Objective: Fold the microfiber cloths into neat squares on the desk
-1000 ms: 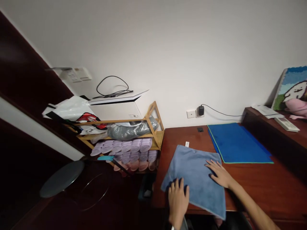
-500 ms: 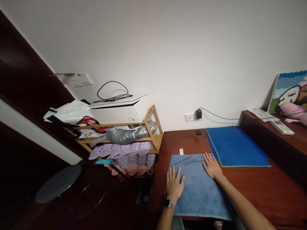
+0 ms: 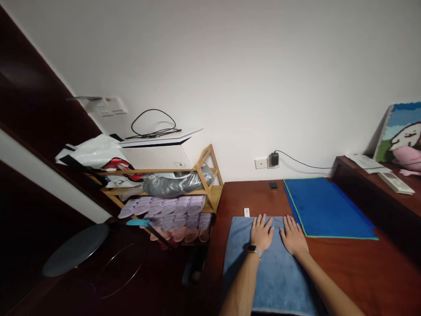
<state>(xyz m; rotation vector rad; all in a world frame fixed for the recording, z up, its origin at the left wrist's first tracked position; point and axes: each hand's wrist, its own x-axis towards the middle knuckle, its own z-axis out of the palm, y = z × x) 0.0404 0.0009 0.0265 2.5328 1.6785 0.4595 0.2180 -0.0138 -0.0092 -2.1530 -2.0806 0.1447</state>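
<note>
A greyish-blue cloth lies spread on the reddish-brown desk, a small white tag sticking out at its far edge. My left hand rests flat on the cloth near that far edge, fingers stretched forward; a watch is on the wrist. Beside it, my right hand presses flat at the cloth's far right corner with its fingers extended. Neither hand grips anything. To the right, a brighter blue cloth with a green border lies flat, with another blue layer showing beneath it.
A wooden rack at left holds a white box, a plastic bag and rolled lilac and pink items. A dark raised ledge borders the desk at right, carrying a remote control. A round stool stands at lower left.
My left hand has moved from the cloth's left side rightward and farther forward, close to my right hand. My right hand stays near the far right corner. The view has shifted slightly.
</note>
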